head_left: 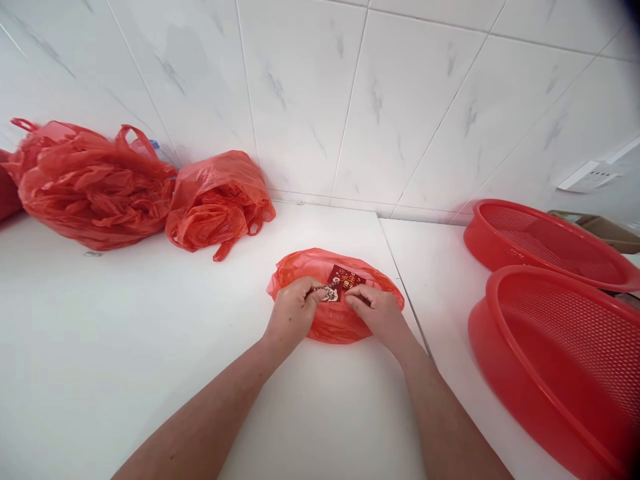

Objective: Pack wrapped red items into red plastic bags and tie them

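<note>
My left hand pinches a small dark red printed packet with a pale drawing on it, between thumb and forefinger. Close to that packet's right edge, the fingers of my right hand are pressed together; what they grip, if anything, is hidden. A second dark red packet with yellow lettering lies just beyond, partly overlapped. Both hands are over a spread red plastic bag, which lies opened out on the white table beneath the packets.
Along the tiled wall at the left stand a large bundle of red plastic bags and a smaller red bag. Two red perforated baskets are at the right. A seam runs between two white tabletops.
</note>
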Action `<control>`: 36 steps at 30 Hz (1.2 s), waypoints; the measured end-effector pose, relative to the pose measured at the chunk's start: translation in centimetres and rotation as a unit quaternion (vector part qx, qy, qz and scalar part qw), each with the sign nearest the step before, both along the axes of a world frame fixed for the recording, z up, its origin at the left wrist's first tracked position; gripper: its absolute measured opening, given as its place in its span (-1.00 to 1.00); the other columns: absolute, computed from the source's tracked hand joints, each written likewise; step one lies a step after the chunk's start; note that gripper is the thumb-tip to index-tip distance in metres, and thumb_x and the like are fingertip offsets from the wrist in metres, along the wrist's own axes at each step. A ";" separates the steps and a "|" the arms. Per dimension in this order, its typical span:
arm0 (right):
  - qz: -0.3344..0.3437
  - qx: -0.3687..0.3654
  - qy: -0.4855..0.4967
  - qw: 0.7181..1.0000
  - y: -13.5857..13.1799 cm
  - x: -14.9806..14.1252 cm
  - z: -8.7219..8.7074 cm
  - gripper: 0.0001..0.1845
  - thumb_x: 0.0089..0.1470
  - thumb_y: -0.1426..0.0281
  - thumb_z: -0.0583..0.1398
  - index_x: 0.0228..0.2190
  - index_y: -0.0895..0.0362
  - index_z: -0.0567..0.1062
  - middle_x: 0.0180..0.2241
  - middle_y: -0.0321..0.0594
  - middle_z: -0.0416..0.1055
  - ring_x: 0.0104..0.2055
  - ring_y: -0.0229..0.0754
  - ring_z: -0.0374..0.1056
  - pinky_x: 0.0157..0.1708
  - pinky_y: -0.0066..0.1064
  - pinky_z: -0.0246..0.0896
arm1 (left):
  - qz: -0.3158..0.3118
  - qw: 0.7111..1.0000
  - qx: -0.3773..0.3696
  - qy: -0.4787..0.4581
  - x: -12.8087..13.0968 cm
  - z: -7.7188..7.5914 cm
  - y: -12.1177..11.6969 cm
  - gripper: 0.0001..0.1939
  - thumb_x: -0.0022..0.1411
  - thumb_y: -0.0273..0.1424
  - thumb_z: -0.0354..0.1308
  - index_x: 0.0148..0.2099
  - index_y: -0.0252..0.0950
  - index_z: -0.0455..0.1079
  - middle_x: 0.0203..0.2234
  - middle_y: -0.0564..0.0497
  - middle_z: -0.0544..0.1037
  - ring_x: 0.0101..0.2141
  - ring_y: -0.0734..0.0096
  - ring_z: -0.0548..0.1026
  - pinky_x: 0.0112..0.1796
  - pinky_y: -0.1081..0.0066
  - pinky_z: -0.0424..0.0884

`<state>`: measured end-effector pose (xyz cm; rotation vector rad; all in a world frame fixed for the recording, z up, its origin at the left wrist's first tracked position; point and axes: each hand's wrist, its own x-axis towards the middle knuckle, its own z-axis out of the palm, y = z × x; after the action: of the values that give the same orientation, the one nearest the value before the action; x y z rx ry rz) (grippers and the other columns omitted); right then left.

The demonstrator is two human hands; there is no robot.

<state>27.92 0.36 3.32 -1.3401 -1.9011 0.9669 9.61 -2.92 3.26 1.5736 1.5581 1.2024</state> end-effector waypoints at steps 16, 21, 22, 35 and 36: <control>0.017 0.038 -0.049 0.998 0.7 0.6 1.0 -0.80 0.11 0.32 0.11 -0.25 0.00 0.51 -0.20 -0.28 0.46 -0.14 -0.15 0.36 -0.15 -0.25 0.28 | -0.071 0.958 -0.016 0.279 -0.8 -0.9 0.8 -0.78 0.27 -0.36 -0.06 -0.36 -0.24 0.37 -0.40 -0.01 0.47 -0.39 0.33 0.43 -0.46 0.40 0.20; -0.020 0.170 -0.125 0.977 2.3 -1.7 -0.5 -0.65 0.10 0.53 0.02 -0.13 0.03 0.45 -0.11 -0.26 0.44 -0.04 -0.16 0.30 -0.03 -0.25 0.20 | -0.073 0.941 0.025 0.330 -1.1 -1.3 1.0 -0.73 0.30 -0.37 -0.12 -0.32 -0.25 0.39 -0.38 -0.06 0.44 -0.35 0.28 0.41 -0.43 0.37 0.24; -0.012 0.171 -0.143 0.975 2.5 -1.9 -0.9 -0.62 0.09 0.54 0.02 -0.09 0.03 0.43 -0.10 -0.24 0.43 -0.03 -0.15 0.30 -0.04 -0.24 0.20 | -0.072 0.940 0.030 0.331 -1.1 -1.4 0.9 -0.74 0.29 -0.38 -0.12 -0.31 -0.25 0.39 -0.37 -0.07 0.44 -0.34 0.27 0.41 -0.42 0.36 0.26; -0.042 0.207 -0.097 0.972 1.6 -1.1 -1.2 -0.62 -0.03 0.52 0.08 -0.12 0.04 0.35 -0.10 -0.19 0.35 -0.06 -0.10 0.29 -0.11 -0.21 0.27 | -0.057 0.950 0.047 0.303 -1.2 -1.5 1.1 -0.80 0.25 -0.45 -0.07 -0.28 -0.24 0.39 -0.40 -0.07 0.47 -0.35 0.24 0.42 -0.42 0.35 0.25; -0.039 0.224 -0.086 0.970 1.5 -1.1 -1.0 -0.61 -0.06 0.54 0.08 -0.13 0.05 0.34 -0.12 -0.17 0.34 -0.08 -0.09 0.28 -0.14 -0.22 0.28 | -0.043 0.953 0.056 0.295 -1.3 -1.5 1.3 -0.79 0.25 -0.47 -0.09 -0.27 -0.24 0.38 -0.40 -0.07 0.47 -0.35 0.25 0.42 -0.43 0.36 0.25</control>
<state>26.81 1.81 2.33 -1.2408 -2.0209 0.3543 8.32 -1.65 1.77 2.1906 1.7696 0.8191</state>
